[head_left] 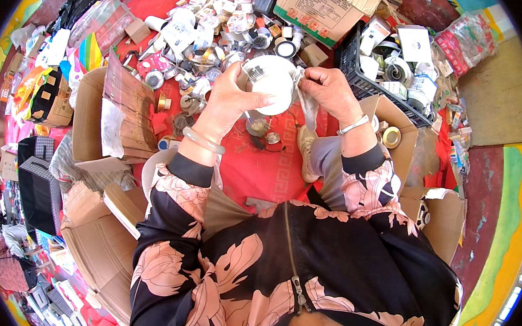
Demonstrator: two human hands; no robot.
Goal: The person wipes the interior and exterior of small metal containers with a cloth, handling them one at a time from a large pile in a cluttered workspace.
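Observation:
My left hand (226, 101) is closed around the left side of a white round lamp fitting (276, 96), the thumb lying across its front. Some grey ribbed metal shows inside its upper left. At the fitting's right rim, my right hand (331, 93) pinches a thin, whitish see-through plastic strip (310, 112), which hangs down below the fingers. Both hands are raised above the red floor covering (255, 173), between my knees. Small round metal parts (272, 138) lie beneath the fitting.
A big pile of loose lamp parts and small boxes (207, 49) spreads ahead. A cardboard box (326, 5) stands at the back right, near a black plastic crate (352, 71) full of parts. Open cartons (96, 233) flank me on the left; another carton (395, 132) stands by my right knee.

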